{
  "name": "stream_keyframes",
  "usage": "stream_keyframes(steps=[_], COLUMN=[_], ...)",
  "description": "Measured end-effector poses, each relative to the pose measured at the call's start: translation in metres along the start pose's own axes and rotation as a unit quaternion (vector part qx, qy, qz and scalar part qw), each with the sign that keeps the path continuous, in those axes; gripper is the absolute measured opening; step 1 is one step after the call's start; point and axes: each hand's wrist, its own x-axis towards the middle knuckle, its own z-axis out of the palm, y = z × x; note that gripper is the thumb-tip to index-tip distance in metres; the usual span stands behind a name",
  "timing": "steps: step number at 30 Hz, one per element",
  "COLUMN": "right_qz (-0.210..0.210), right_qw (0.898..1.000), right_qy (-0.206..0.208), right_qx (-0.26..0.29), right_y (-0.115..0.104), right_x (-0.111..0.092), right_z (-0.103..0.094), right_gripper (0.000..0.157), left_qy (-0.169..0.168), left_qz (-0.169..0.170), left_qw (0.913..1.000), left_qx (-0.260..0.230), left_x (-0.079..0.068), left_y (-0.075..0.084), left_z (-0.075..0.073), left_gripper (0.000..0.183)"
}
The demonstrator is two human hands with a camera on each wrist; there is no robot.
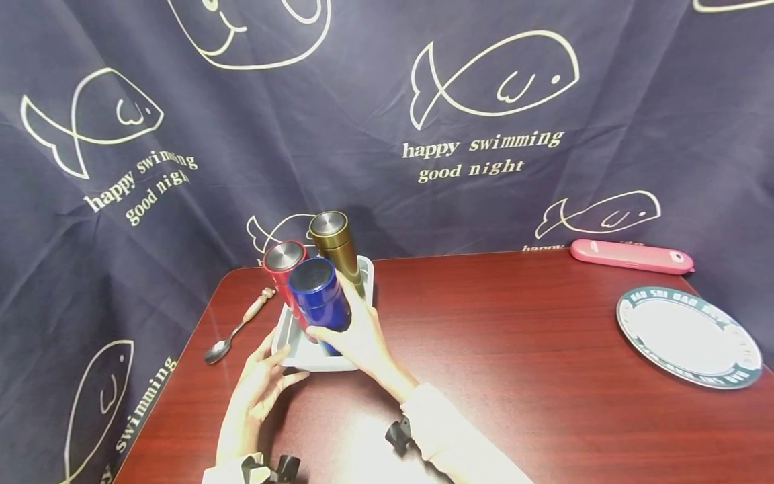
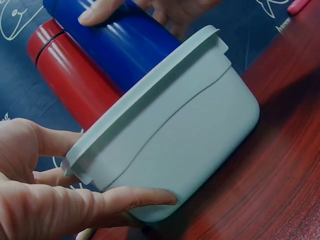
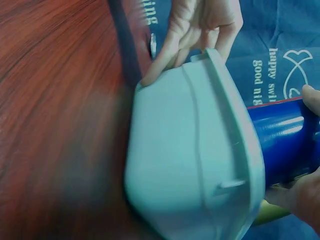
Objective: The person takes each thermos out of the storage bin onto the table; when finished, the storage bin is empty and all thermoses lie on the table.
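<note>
A pale plastic bin [image 1: 317, 363] stands on the table with three metal thermos bottles upright in it. My right hand [image 1: 365, 336] grips the blue thermos [image 1: 320, 299], thumb on the near side and fingers round its right. The red thermos [image 1: 283, 274] leans close beside it on the left. Behind them rises the taller olive-gold thermos [image 1: 340, 254]. At the bin's near left corner, my left hand [image 1: 259, 382] holds on, with fingers over the rim and a digit along the outer wall [image 2: 175, 135] in the left wrist view. The bottles' bases are hidden by the bin.
Left of the bin lies a spoon [image 1: 249, 314] with a wooden handle. A plate with a green patterned rim [image 1: 641, 299] sits at the far right, and a pink elongated case [image 1: 629, 256] lies behind it against the dark fish-print curtain [image 1: 471, 215].
</note>
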Motion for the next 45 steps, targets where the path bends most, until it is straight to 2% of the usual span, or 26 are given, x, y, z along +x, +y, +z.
stream_keyframes(steps=[10, 15, 19, 29, 34, 45], right_qz=[-0.011, -0.017, -0.025, -0.014, 0.006, 0.016], right_qw=[1.0, 0.999, 0.997, 0.996, 0.994, 0.987], right_qy=[0.016, 0.037, 0.056, 0.088, 0.105, 0.158], right_qx=[-0.004, 0.017, 0.039, 0.025, 0.006, 0.002], right_y=[-0.043, -0.062, -0.068, -0.05, -0.038, -0.011], right_x=[0.01, 0.015, 0.016, 0.01, 0.005, -0.009], right_z=[-0.016, -0.032, -0.046, -0.088, -0.111, -0.158], right_gripper=[0.094, 0.093, 0.09, 0.091, 0.09, 0.085], left_qy=[-0.009, -0.02, -0.02, -0.025, -0.026, -0.032], left_qz=[0.004, 0.005, -0.001, 0.004, 0.0, -0.007], left_qw=[0.9999, 0.9998, 0.9998, 0.9997, 0.9996, 0.9994], left_qx=[-0.001, 0.007, 0.009, -0.003, 0.004, -0.006], left_x=[0.0, -0.001, -0.002, -0.002, -0.003, -0.003], left_y=[-0.003, -0.001, 0.0, 0.0, 0.001, 0.002], left_z=[-0.001, -0.002, -0.003, -0.002, -0.003, -0.002], left_gripper=[0.058, 0.06, 0.062, 0.06, 0.06, 0.062])
